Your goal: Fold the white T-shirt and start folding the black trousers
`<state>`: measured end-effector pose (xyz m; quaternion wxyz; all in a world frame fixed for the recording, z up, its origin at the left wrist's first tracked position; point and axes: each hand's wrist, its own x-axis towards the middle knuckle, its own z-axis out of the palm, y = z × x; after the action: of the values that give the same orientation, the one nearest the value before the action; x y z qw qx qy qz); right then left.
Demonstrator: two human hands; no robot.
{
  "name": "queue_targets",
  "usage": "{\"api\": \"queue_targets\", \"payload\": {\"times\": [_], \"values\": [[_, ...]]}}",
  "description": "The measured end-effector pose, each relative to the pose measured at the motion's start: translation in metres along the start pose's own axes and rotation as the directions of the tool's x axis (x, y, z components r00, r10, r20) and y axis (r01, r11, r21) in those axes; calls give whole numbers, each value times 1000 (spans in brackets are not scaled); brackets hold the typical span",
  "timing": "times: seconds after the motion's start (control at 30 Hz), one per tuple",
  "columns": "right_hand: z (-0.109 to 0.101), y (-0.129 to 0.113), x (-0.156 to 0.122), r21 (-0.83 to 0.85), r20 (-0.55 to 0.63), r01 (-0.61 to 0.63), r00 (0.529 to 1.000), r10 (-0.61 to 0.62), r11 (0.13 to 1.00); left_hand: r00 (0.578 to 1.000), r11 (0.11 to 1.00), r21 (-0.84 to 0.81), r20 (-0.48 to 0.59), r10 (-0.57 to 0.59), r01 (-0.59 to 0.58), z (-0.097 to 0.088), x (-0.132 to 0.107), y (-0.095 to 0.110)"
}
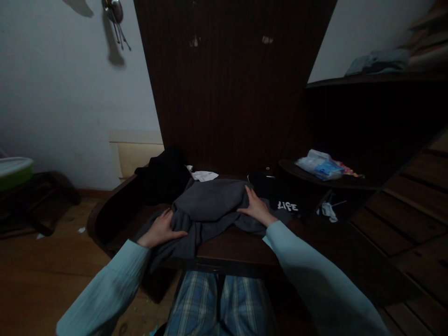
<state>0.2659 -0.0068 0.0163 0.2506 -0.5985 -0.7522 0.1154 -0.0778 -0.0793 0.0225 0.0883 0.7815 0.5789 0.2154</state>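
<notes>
A dark grey garment (213,198) lies bunched and partly folded on a dark wooden desk top (231,247), with loose parts hanging toward the front edge at the left. My left hand (163,229) rests on its left side, thumb stretched out and fingers flat on the cloth. At the right end of the folded part, my right hand (257,207) touches the cloth with thumb and fingers spread. Some of the fingertips are hard to make out in the dim light.
A black cloth (164,175) is heaped at the left. White paper or cloth (206,176) lies behind the garment. To the right is a black garment with white "LIFE" lettering (287,206). A plastic packet (320,165) sits on the side shelf (364,184).
</notes>
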Motion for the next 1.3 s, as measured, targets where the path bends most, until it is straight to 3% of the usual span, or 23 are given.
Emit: {"api": "queue_targets", "payload": {"times": [0.13, 0.2, 0.23, 0.3, 0.33, 0.43, 0.47, 0.5, 0.53, 0.6, 0.63, 0.67, 0.7, 0.73, 0.77, 0.8, 0.9, 1.0, 1.1, 1.2, 1.3], "values": [[8, -12, 4, -196, 61, -42, 997, 55, 980, 1000, 994, -107, 20, -16, 18, 11, -17, 23], [8, -17, 6, -210, 123, -13, 992, 40, 978, 988, 968, -250, 137, 74, -38, 10, -26, 41], [8, -19, 6, -186, 157, 13, 987, 17, 982, 962, 937, -340, 222, 157, -74, 9, -31, 51], [8, -22, 5, -45, 248, 91, 966, -77, 995, 852, 853, -507, 386, 353, -123, 8, -40, 69], [7, -24, 3, 69, 305, 134, 941, -149, 989, 771, 807, -574, 449, 451, -137, 7, -43, 77], [-2, -30, -2, 422, 451, 181, 808, -379, 888, 517, 704, -686, 541, 663, -185, -9, -46, 92], [-7, -33, -1, 498, 451, 171, 787, -422, 850, 481, 696, -685, 545, 687, -218, -21, -44, 92], [-13, -35, 2, 550, 414, 160, 800, -434, 819, 483, 705, -659, 543, 687, -263, -36, -39, 89], [-20, -37, 7, 589, 334, 158, 846, -416, 793, 570, 740, -595, 506, 648, -314, -55, -32, 83], [-33, -42, 24, 646, 39, 194, 957, -286, 738, 798, 846, -371, 328, 505, -383, -98, -11, 63], [-38, -44, 34, 669, -132, 232, 972, -194, 706, 886, 894, -229, 178, 428, -385, -120, 3, 50], [-41, -47, 45, 692, -281, 279, 954, -108, 666, 928, 925, -87, -76, 364, -370, -139, 17, 36], [-43, -49, 55, 715, -362, 315, 931, -54, 624, 882, 952, 54, -365, 300, -301, -155, 32, 22], [-42, -51, 64, 744, -372, 320, 928, -34, 587, 782, 973, 156, -579, 231, -172, -165, 47, 8], [-40, -53, 70, 770, -329, 294, 943, -42, 567, 733, 977, 208, -657, 177, -49, -170, 59, -4], [-36, -54, 74, 782, -253, 246, 965, -69, 573, 713, 975, 217, -691, 116, 52, -169, 70, -15], [-22, -49, 73, 675, -97, 141, 990, -103, 724, 722, 959, 171, -691, -48, 228, -136, 87, -39], [-22, -28, 62, 450, -179, 117, 983, -39, 886, 820, 964, 181, -570, -60, 196, -79, 86, -48], [-36, 5, 50, 188, -287, -52, 952, 105, 981, 882, 972, 198, -471, -15, 123, -29, 80, -43], [-45, 37, 35, -75, -296, -311, 914, 276, 948, 909, 964, 257, -414, 49, 65, 4, 75, -29], [-39, 55, 20, -242, -221, -419, 902, 371, 875, 935, 950, 310, -347, 69, 45, 20, 74, -16]]}}
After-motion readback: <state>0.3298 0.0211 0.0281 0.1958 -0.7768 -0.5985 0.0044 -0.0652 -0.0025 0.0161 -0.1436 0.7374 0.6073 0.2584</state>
